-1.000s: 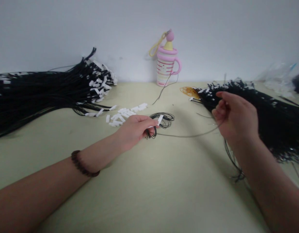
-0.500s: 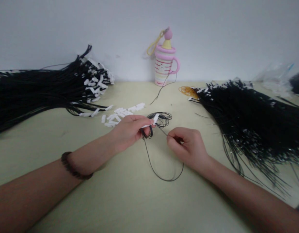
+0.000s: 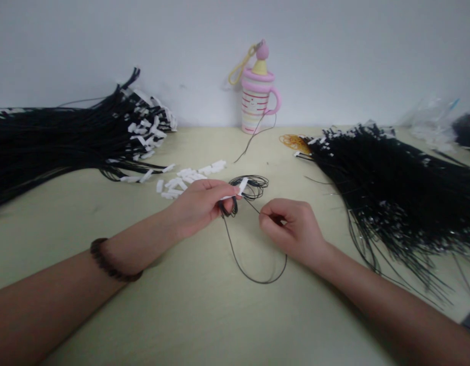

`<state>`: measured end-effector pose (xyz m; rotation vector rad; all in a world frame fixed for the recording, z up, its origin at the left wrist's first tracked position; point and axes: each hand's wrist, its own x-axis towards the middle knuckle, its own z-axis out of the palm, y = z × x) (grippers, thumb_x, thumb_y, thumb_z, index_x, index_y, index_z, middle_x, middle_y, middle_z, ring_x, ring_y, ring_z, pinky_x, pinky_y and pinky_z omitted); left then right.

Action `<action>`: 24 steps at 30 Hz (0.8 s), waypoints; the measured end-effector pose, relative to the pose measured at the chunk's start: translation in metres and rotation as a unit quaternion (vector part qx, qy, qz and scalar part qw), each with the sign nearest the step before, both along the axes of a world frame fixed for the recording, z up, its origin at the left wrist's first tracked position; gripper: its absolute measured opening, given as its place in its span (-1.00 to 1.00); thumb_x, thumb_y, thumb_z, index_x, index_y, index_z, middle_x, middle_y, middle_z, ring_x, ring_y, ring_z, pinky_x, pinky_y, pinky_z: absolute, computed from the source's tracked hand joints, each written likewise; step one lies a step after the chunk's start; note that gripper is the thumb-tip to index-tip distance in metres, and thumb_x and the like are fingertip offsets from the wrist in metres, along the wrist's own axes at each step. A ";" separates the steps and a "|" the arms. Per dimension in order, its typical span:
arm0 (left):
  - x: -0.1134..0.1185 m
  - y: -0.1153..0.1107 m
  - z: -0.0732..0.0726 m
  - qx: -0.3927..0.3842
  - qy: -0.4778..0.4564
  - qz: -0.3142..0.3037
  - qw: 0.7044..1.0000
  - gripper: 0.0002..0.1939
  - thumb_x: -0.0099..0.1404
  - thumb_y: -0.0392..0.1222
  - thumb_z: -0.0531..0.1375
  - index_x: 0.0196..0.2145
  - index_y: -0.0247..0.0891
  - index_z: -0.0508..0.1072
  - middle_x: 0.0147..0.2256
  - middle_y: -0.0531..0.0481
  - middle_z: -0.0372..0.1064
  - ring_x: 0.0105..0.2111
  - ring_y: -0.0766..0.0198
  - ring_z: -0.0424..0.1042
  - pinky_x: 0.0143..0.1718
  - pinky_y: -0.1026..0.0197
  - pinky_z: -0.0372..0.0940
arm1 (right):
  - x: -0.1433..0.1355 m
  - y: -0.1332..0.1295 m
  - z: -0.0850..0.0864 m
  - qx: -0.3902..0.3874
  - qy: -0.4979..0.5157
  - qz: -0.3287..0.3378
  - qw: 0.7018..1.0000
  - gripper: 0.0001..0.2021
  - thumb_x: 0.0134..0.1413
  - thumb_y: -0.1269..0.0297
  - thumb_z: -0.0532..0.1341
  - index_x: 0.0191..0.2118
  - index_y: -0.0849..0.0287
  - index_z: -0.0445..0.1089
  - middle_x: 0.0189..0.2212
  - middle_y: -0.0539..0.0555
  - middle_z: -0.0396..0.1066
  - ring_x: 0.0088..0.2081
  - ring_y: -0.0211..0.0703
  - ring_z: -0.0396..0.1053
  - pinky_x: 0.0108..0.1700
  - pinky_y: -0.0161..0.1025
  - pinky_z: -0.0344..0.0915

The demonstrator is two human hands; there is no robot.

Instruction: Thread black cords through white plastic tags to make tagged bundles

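Between thumb and fingers, my left hand [image 3: 206, 203] pinches a coiled black cord [image 3: 259, 187] together with a small white tab [image 3: 243, 186] that sticks up past the thumb. My right hand [image 3: 290, 226] is closed on a single strand of the same cord, which runs taut from the coil to its fingertips. A loose loop of cord [image 3: 263, 282] hangs down between the two hands. Several short white pieces [image 3: 179, 180] lie on the table just behind my left hand. The inside of my right fist is hidden.
At the left lies a thick bundle of black cords [image 3: 67, 137] with white ends. Another black cord bundle [image 3: 402, 188] spreads over the right side, near yellow-orange bands [image 3: 293, 142]. A pink-and-white cup [image 3: 253, 104] stands by the wall, and a clear plastic bag [image 3: 433, 122] sits at back right.
Both hands keep their grips on the cord with hardly any movement. The whole view has shifted slightly, so everything appears a little further left.
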<state>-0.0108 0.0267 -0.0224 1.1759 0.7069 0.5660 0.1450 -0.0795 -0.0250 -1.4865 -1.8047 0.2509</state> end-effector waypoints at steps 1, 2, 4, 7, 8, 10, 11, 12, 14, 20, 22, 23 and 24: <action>0.000 0.000 0.000 0.002 0.001 -0.001 1.000 -0.86 0.10 -0.25 0.21 -0.55 -0.36 0.45 -0.68 0.09 0.24 -0.62 0.46 0.20 -0.53 0.34 0.08 | 0.000 0.000 0.000 0.001 -0.002 0.003 1.000 -0.86 -0.13 0.51 0.10 -0.61 0.25 0.27 -0.67 -0.09 0.19 -0.60 -0.44 0.12 -0.52 -0.45 0.02; 0.000 0.000 0.000 0.006 0.003 -0.002 1.000 -0.86 0.10 -0.24 0.21 -0.56 -0.35 0.45 -0.68 0.09 0.24 -0.62 0.46 0.20 -0.53 0.33 0.08 | 0.000 0.000 0.001 0.003 -0.004 0.005 1.000 -0.86 -0.13 0.51 0.10 -0.61 0.25 0.27 -0.67 -0.09 0.20 -0.60 -0.44 0.13 -0.52 -0.45 0.02; 0.000 0.001 -0.002 0.022 0.008 -0.004 1.000 -0.84 0.10 -0.23 0.21 -0.57 -0.34 0.44 -0.68 0.09 0.23 -0.62 0.44 0.20 -0.52 0.32 0.08 | 0.001 -0.001 0.002 0.005 -0.009 0.001 1.000 -0.86 -0.12 0.51 0.10 -0.60 0.25 0.27 -0.66 -0.08 0.20 -0.59 -0.44 0.13 -0.52 -0.45 0.03; -0.001 -0.002 -0.004 0.075 0.028 -0.012 0.997 -0.77 0.11 -0.18 0.19 -0.63 -0.32 0.39 -0.66 0.07 0.24 -0.59 0.41 0.21 -0.50 0.29 0.08 | 0.002 0.000 0.003 0.012 -0.022 -0.002 1.000 -0.87 -0.05 0.50 0.08 -0.54 0.24 0.31 -0.62 -0.06 0.24 -0.57 -0.41 0.16 -0.49 -0.43 0.06; -0.001 -0.003 -0.004 0.107 0.040 -0.010 0.993 -0.74 0.11 -0.16 0.19 -0.65 -0.31 0.37 -0.66 0.07 0.24 -0.58 0.39 0.21 -0.49 0.29 0.08 | 0.002 0.000 0.002 0.015 -0.028 0.002 1.000 -0.86 -0.03 0.48 0.08 -0.51 0.24 0.32 -0.60 -0.04 0.25 -0.55 -0.39 0.17 -0.48 -0.42 0.07; -0.002 -0.009 -0.003 0.180 0.074 -0.006 0.981 -0.70 0.13 -0.11 0.18 -0.68 -0.30 0.34 -0.65 0.07 0.24 -0.57 0.38 0.19 -0.50 0.28 0.05 | 0.002 0.000 0.000 0.020 -0.037 0.016 0.999 -0.86 0.02 0.46 0.06 -0.47 0.23 0.33 -0.57 -0.02 0.27 -0.52 -0.36 0.18 -0.45 -0.40 0.08; -0.001 -0.012 -0.002 0.210 0.095 -0.004 0.973 -0.69 0.13 -0.09 0.17 -0.68 -0.29 0.34 -0.66 0.08 0.23 -0.58 0.39 0.17 -0.52 0.28 0.02 | 0.001 0.000 -0.001 0.023 -0.040 0.023 0.999 -0.85 0.04 0.45 0.05 -0.47 0.23 0.32 -0.56 -0.01 0.25 -0.52 -0.35 0.17 -0.45 -0.39 0.08; -0.001 -0.016 0.000 0.233 0.114 -0.002 0.966 -0.68 0.14 -0.09 0.16 -0.68 -0.29 0.34 -0.67 0.10 0.22 -0.60 0.40 0.14 -0.54 0.29 -0.01 | 0.001 0.000 -0.003 0.025 -0.042 0.028 0.998 -0.85 0.05 0.45 0.05 -0.48 0.23 0.30 -0.57 -0.01 0.23 -0.52 -0.35 0.16 -0.45 -0.38 0.07; 0.000 -0.022 0.003 0.252 0.141 -0.003 0.957 -0.68 0.15 -0.08 0.15 -0.67 -0.28 0.34 -0.69 0.12 0.19 -0.64 0.42 0.08 -0.58 0.29 -0.05 | -0.001 -0.001 -0.006 0.032 -0.038 0.031 0.998 -0.84 0.05 0.45 0.04 -0.50 0.23 0.27 -0.59 -0.02 0.19 -0.53 -0.35 0.14 -0.46 -0.38 0.05; 0.001 -0.029 0.006 0.251 0.157 0.001 0.955 -0.70 0.16 -0.11 0.15 -0.66 -0.28 0.33 -0.69 0.14 0.18 -0.65 0.44 0.05 -0.60 0.31 -0.08 | -0.005 -0.003 -0.008 0.029 -0.010 0.031 0.999 -0.85 0.07 0.44 0.05 -0.47 0.24 0.30 -0.56 -0.01 0.20 -0.51 -0.34 0.15 -0.45 -0.36 0.07; 0.001 -0.027 0.003 0.253 0.146 0.002 0.956 -0.69 0.17 -0.10 0.14 -0.66 -0.27 0.33 -0.67 0.13 0.20 -0.63 0.43 0.08 -0.58 0.30 -0.05 | -0.004 -0.002 -0.007 0.025 0.000 0.038 0.999 -0.85 0.08 0.43 0.05 -0.41 0.24 0.35 -0.54 0.00 0.25 -0.49 -0.33 0.18 -0.42 -0.36 0.10; 0.002 -0.025 0.001 0.255 0.136 0.004 0.957 -0.69 0.17 -0.10 0.14 -0.66 -0.27 0.33 -0.66 0.13 0.22 -0.61 0.42 0.10 -0.56 0.30 -0.03 | -0.003 -0.001 -0.007 0.021 0.011 0.041 0.999 -0.84 0.09 0.42 0.06 -0.38 0.24 0.38 -0.53 0.01 0.28 -0.48 -0.33 0.20 -0.41 -0.36 0.12; 0.002 -0.022 0.000 0.254 0.125 0.008 0.959 -0.69 0.17 -0.10 0.14 -0.66 -0.27 0.33 -0.65 0.12 0.23 -0.58 0.42 0.13 -0.53 0.30 0.00 | -0.001 0.001 -0.006 0.014 0.026 0.045 0.999 -0.84 0.10 0.40 0.07 -0.35 0.24 0.40 -0.51 0.02 0.31 -0.47 -0.34 0.21 -0.41 -0.37 0.13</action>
